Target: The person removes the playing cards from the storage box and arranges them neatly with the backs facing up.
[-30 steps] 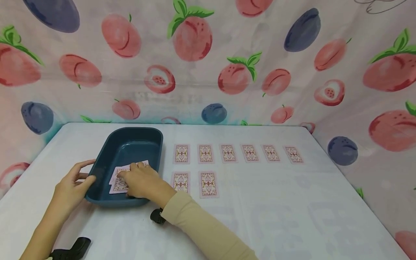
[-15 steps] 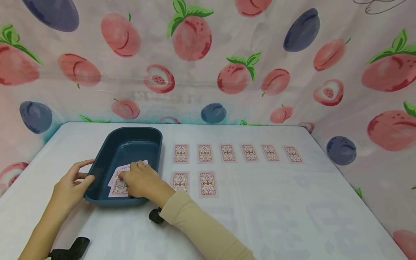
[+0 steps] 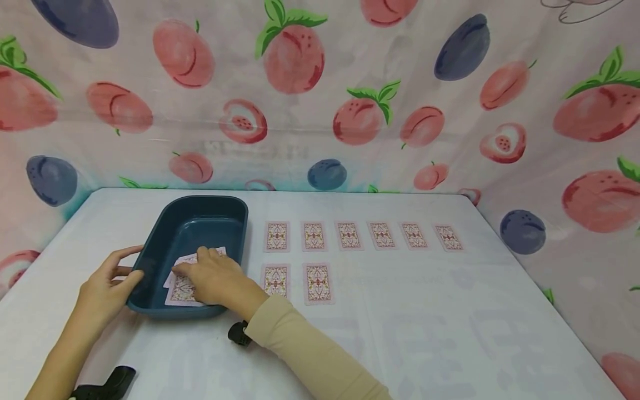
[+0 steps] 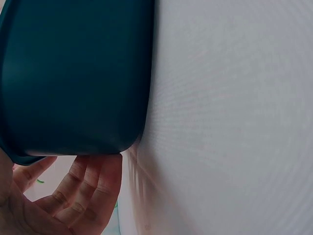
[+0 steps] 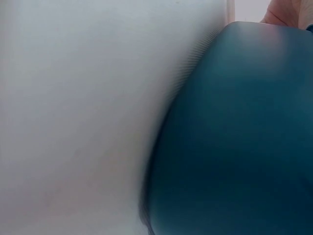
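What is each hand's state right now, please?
Left hand: holding the teal tray by its rim.
Right hand: touching playing cards inside the tray; grip cannot be told.

Dark teal tray [image 4: 73,78] on a white surface [image 4: 234,117], fingers [image 4: 105,186] of the left grip [image 4: 68,208] against it.

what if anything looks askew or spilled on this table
Nothing looks spilled or damaged. Only the overlapping cards in the blue tray look askew: they lie at different angles, partly hidden by the right hand, unlike the neat rows of cards on the table.
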Demonstrator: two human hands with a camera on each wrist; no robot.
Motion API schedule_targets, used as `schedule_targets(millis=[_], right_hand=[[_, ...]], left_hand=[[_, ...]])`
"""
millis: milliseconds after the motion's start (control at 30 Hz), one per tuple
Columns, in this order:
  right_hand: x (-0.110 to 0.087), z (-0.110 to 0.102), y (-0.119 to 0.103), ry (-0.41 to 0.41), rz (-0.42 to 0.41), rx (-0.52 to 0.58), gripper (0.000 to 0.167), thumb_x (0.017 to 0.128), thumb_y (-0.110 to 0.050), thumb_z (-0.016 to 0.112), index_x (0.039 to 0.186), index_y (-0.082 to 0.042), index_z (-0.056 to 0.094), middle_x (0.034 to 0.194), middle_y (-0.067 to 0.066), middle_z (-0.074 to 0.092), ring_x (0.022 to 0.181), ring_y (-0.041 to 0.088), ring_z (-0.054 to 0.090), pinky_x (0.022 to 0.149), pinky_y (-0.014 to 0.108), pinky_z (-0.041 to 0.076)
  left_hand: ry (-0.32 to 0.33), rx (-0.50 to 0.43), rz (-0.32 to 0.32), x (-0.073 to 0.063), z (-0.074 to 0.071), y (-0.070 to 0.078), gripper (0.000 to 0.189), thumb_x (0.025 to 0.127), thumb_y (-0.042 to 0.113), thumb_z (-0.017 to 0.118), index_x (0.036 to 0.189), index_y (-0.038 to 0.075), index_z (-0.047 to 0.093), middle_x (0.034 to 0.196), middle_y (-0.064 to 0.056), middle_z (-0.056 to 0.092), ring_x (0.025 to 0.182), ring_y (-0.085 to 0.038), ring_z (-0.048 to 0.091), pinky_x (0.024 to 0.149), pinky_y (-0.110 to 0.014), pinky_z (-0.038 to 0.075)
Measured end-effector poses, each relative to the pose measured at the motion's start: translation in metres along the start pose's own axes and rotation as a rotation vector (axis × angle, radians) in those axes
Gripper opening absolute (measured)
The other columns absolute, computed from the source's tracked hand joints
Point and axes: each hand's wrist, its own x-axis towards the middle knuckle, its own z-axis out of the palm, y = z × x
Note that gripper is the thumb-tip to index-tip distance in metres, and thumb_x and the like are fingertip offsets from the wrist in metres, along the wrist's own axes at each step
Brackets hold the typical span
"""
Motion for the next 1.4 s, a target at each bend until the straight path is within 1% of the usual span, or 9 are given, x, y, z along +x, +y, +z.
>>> schedule_targets(millis=[67, 267, 400, 700, 933, 1100, 1233, 1333, 1400], right_hand=[[0.000, 0.000, 0.000, 0.000, -0.001, -0.002, 0.056, 0.087, -0.035, 0.062, 0.135, -0.049, 0.038, 0.112, -0.008, 0.046, 0.093, 0.005, 0.042, 0.075, 0.018, 0.041], [-0.001, 0.000, 0.001, 0.023, -0.006, 0.031, 0.055, 0.084, -0.036, 0.066, 0.133, -0.045, 0.044, 0.107, -0.008, 0.047, 0.093, 0.004, 0.043, 0.075, 0.018, 0.042], [-0.002, 0.000, 0.002, 0.048, -0.024, 0.056, 0.051, 0.085, -0.034, 0.065, 0.130, -0.046, 0.046, 0.109, -0.010, 0.048, 0.094, 0.003, 0.044, 0.078, 0.017, 0.042], [-0.004, 0.001, 0.005, 0.104, -0.100, 0.084, 0.045, 0.086, -0.028, 0.065, 0.125, -0.043, 0.050, 0.115, -0.013, 0.053, 0.097, 0.001, 0.045, 0.086, 0.015, 0.041], [-0.010, -0.004, 0.009, 0.148, -0.184, 0.140, 0.043, 0.087, -0.022, 0.063, 0.127, -0.036, 0.052, 0.115, -0.009, 0.055, 0.097, 0.003, 0.047, 0.081, 0.013, 0.041], [-0.016, -0.009, 0.013, 0.188, -0.201, 0.201, 0.045, 0.088, -0.017, 0.062, 0.127, -0.037, 0.053, 0.107, -0.009, 0.055, 0.089, 0.001, 0.044, 0.070, 0.009, 0.038], [-0.022, -0.014, 0.017, 0.237, -0.206, 0.213, 0.045, 0.090, -0.015, 0.058, 0.129, -0.037, 0.051, 0.101, -0.009, 0.055, 0.085, 0.001, 0.044, 0.070, 0.010, 0.038], [-0.028, -0.019, 0.022, 0.281, -0.220, 0.213, 0.045, 0.091, -0.015, 0.056, 0.131, -0.036, 0.050, 0.102, -0.008, 0.055, 0.087, 0.001, 0.046, 0.074, 0.010, 0.038], [-0.032, -0.021, 0.025, 0.305, -0.231, 0.216, 0.046, 0.091, -0.014, 0.056, 0.132, -0.035, 0.050, 0.100, -0.008, 0.055, 0.086, 0.001, 0.046, 0.073, 0.008, 0.037]], left_hand=[[0.002, 0.001, 0.001, 0.000, 0.000, 0.000, 0.051, 0.095, 0.024, 0.045, 0.142, 0.008, 0.032, 0.115, -0.037, 0.054, 0.096, -0.051, 0.058, 0.068, -0.052, 0.054], [0.005, 0.002, 0.001, 0.000, 0.000, 0.001, 0.051, 0.095, 0.023, 0.045, 0.142, 0.008, 0.033, 0.114, -0.037, 0.054, 0.096, -0.051, 0.059, 0.068, -0.052, 0.054], [0.003, 0.002, 0.002, 0.000, -0.001, 0.001, 0.051, 0.095, 0.022, 0.045, 0.142, 0.007, 0.033, 0.114, -0.037, 0.055, 0.096, -0.051, 0.059, 0.067, -0.052, 0.054], [-0.008, 0.001, 0.007, -0.002, -0.001, 0.001, 0.051, 0.095, 0.023, 0.045, 0.142, 0.007, 0.032, 0.114, -0.037, 0.055, 0.096, -0.050, 0.059, 0.068, -0.052, 0.053], [0.000, 0.010, 0.010, -0.001, 0.000, 0.000, 0.051, 0.095, 0.023, 0.045, 0.142, 0.007, 0.033, 0.113, -0.036, 0.056, 0.096, -0.050, 0.060, 0.067, -0.053, 0.053], [0.006, 0.014, 0.021, -0.001, -0.001, 0.001, 0.050, 0.095, 0.022, 0.046, 0.141, 0.007, 0.034, 0.111, -0.035, 0.057, 0.094, -0.049, 0.061, 0.063, -0.048, 0.052], [0.008, 0.014, 0.017, -0.001, -0.001, 0.001, 0.051, 0.095, 0.022, 0.046, 0.141, 0.007, 0.034, 0.112, -0.036, 0.057, 0.095, -0.049, 0.060, 0.064, -0.050, 0.053], [0.008, 0.010, 0.012, -0.001, -0.001, 0.002, 0.051, 0.095, 0.023, 0.046, 0.142, 0.007, 0.034, 0.113, -0.036, 0.056, 0.095, -0.050, 0.060, 0.065, -0.051, 0.053], [0.007, 0.008, 0.011, -0.001, -0.001, 0.002, 0.051, 0.095, 0.023, 0.046, 0.142, 0.007, 0.033, 0.113, -0.036, 0.056, 0.095, -0.050, 0.060, 0.065, -0.050, 0.053]])
